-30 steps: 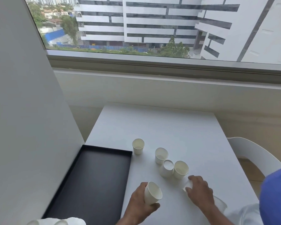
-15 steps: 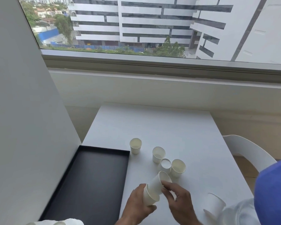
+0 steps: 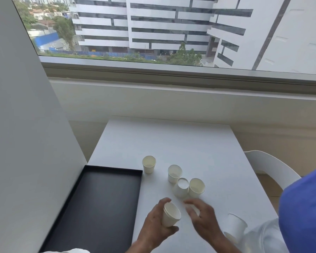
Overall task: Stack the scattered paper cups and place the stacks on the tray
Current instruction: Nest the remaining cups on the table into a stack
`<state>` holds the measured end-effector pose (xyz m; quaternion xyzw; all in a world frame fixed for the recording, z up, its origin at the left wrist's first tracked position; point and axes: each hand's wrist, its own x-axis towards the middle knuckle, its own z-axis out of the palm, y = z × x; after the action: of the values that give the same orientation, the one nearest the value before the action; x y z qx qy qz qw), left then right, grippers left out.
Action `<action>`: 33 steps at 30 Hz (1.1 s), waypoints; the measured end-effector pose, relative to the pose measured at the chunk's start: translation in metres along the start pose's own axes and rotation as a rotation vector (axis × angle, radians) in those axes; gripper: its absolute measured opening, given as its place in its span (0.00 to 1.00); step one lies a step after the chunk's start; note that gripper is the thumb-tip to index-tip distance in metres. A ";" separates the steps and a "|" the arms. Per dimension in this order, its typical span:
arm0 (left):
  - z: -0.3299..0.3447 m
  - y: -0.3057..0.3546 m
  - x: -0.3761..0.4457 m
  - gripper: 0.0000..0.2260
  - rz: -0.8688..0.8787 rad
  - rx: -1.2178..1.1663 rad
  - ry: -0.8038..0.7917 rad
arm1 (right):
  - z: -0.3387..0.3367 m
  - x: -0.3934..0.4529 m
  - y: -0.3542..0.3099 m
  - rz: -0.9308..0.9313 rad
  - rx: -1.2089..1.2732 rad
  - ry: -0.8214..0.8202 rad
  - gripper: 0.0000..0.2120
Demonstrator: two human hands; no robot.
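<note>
- Left hand (image 3: 156, 224): closed around a held cup (image 3: 171, 214), thumb below, fingers curled over the far side; the cup is tilted, mouth facing up and to the right, clear of the table (image 3: 171, 143). Whether it is one cup or a nested pair, I cannot tell.
- Right hand (image 3: 202, 217): fingers spread and loosely curved, holding nothing, just right of the held cup and not touching it; blurred.
- Four cups stand on the table beyond the hands: the far cup (image 3: 149, 164) upright, just off the tray's far right corner; the middle cup (image 3: 174, 173) upright; the inverted cup (image 3: 181, 187) base-up, touching the right cup (image 3: 196, 188), which is upright.
- Near cup (image 3: 234, 226): tilted at the table's near right edge, beside the right forearm.
- Tray (image 3: 117, 170): black, on the table's left side, against the white wall (image 3: 22, 143); no cups in it.
</note>
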<state>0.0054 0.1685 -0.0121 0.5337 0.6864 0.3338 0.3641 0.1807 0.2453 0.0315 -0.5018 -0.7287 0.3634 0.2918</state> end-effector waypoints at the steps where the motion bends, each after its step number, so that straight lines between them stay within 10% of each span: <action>1: 0.000 -0.001 0.000 0.36 -0.002 -0.002 0.000 | -0.008 0.006 0.009 0.021 -0.161 0.074 0.12; 5: -0.002 -0.002 -0.001 0.37 -0.011 -0.012 -0.010 | -0.043 0.024 0.048 0.429 -0.826 -0.203 0.33; 11: -0.004 -0.003 -0.002 0.37 -0.037 -0.028 -0.005 | -0.056 0.015 0.073 0.612 -1.065 -0.396 0.42; 18: -0.005 -0.012 -0.006 0.38 -0.079 -0.031 -0.011 | -0.042 0.001 0.066 0.404 -0.862 -0.283 0.08; 27: -0.008 -0.017 -0.007 0.42 -0.093 -0.015 -0.014 | 0.000 -0.002 0.002 -0.005 0.012 0.202 0.14; 33: -0.010 -0.012 -0.004 0.49 -0.116 -0.033 -0.019 | 0.023 -0.002 -0.029 -0.061 0.232 0.069 0.16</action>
<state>-0.0085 0.1614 -0.0168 0.4902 0.7072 0.3182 0.3980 0.1479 0.2312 0.0426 -0.4546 -0.6862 0.4187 0.3837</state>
